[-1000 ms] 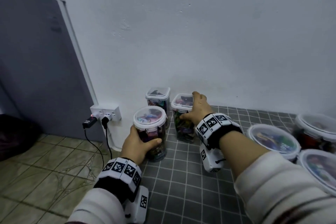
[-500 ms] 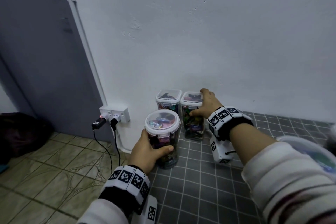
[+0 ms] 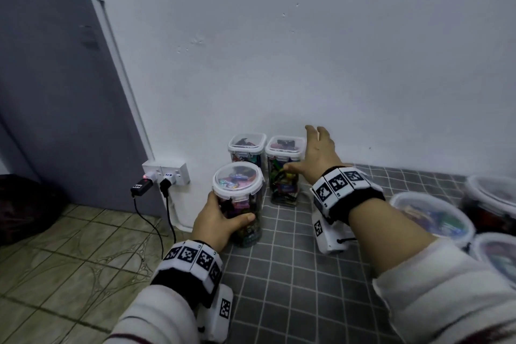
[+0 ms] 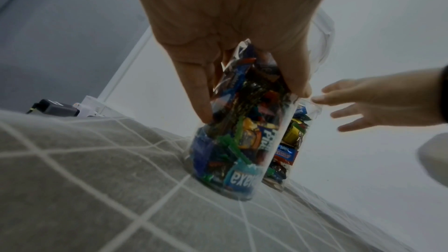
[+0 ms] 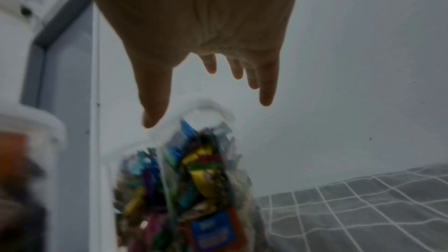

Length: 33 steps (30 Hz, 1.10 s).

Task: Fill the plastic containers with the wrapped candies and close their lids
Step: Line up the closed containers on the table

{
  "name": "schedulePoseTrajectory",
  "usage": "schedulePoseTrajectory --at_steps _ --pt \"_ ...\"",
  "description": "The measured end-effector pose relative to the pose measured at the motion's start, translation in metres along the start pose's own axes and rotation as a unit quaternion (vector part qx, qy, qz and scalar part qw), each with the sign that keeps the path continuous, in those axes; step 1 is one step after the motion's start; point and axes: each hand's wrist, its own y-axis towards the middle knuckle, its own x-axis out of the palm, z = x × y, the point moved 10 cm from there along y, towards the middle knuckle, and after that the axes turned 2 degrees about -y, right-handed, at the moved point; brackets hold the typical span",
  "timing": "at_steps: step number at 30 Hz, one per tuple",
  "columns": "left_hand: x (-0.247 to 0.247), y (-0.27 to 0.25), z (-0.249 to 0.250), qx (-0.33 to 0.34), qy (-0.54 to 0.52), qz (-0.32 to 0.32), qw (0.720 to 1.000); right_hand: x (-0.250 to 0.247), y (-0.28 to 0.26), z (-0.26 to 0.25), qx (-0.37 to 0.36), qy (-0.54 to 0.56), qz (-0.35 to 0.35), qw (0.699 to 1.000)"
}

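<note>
- left hand (image 3: 220, 220) wraps fingers and thumb round the lower half of the round container (image 3: 239, 205); jar upright on the grey checked mat (image 3: 293, 282), base flat in the left wrist view, lid on
- right hand (image 3: 317, 152) spread wide, fingers straight, holding nothing; it sits just beside and partly over the right square container (image 3: 283, 169), thumb low along its front. Contact can't be confirmed: right wrist view is blurred
- left square container (image 3: 247, 148) stands at the wall, touching or nearly touching its neighbour; both lidded and full of wrapped candies (image 4: 244, 135)
- more lidded tubs (image 3: 431, 215) near the right edge of the mat, well apart from the jars
- off the mat: wall socket (image 3: 167, 172) with two plugs, tiled floor
- step, my read: parking the filled round jar in front of the two square ones
- doing it well: keep the grip low and the jar vertical, set it flat, leave a gap so it doesn't knock the back pair; free hand can steady the right square jar; let go only once it sits still
- lid clips: can't tell if fully latched, worth a press all round
</note>
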Motion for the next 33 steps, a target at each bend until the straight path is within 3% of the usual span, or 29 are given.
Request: schedulePoseTrajectory --at_steps 7,13,22,33 --pt "0.001 -0.009 0.007 -0.009 0.017 0.017 1.000 -0.050 -0.089 0.002 0.006 -0.039 -0.016 0.999" --pt "0.023 -0.028 0.022 0.004 0.009 -0.017 1.000 -0.097 -0.137 0.039 0.062 -0.077 0.009 0.995" --pt "0.055 -0.044 0.034 0.016 -0.052 -0.062 0.997 -0.101 -0.161 0.073 0.112 -0.188 -0.116 0.969" --pt "0.056 -0.039 0.030 0.023 -0.054 -0.069 0.996 -0.090 -0.145 0.080 0.115 -0.244 -0.186 0.945"
